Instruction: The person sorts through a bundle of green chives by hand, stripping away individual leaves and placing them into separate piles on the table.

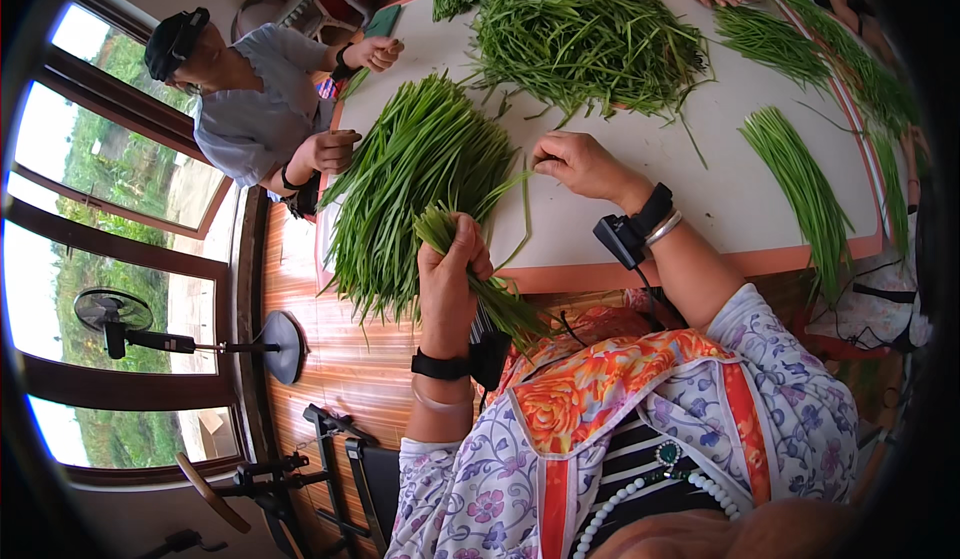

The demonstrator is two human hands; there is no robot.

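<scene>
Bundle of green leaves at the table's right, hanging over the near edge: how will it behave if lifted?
The bundle is probably floppy at the overhanging end, since its leaves bend past the table edge. It may fan out or shed strands, as no tie shows. Likely light: the left hand alone holds a similar bunch.

On the table [640, 231], a stalk pile [405, 174] lies left, a bundle [793, 174] right (a heap [585, 39] behind, between).
</scene>
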